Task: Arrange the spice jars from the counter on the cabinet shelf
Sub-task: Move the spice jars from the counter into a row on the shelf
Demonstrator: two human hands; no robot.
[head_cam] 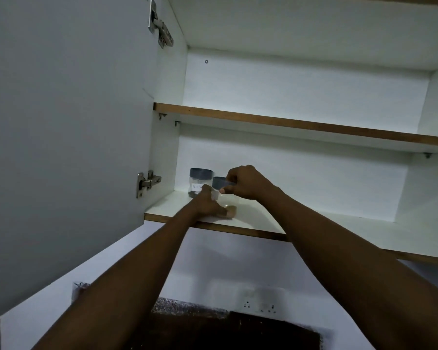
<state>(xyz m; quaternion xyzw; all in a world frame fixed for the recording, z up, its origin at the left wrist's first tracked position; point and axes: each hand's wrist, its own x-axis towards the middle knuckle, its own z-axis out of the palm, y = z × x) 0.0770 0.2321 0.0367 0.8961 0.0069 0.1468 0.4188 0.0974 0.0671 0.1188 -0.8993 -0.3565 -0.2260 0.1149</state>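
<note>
Both arms reach up into open cabinet. Right hand (245, 183) pinches grey lid (219, 182) of clear jar (221, 197); left hand (210, 204) wraps jar's lower body, thumb at base. Jar stands on bottom shelf (258, 221), near front-left. Second jar (199, 181), grey lid, white label, dark contents, stands just behind-left, near back wall. Upper shelf (301, 123) above. Door (66, 122) swung open left, hinges visible. Dark surface (225, 332) below.
</note>
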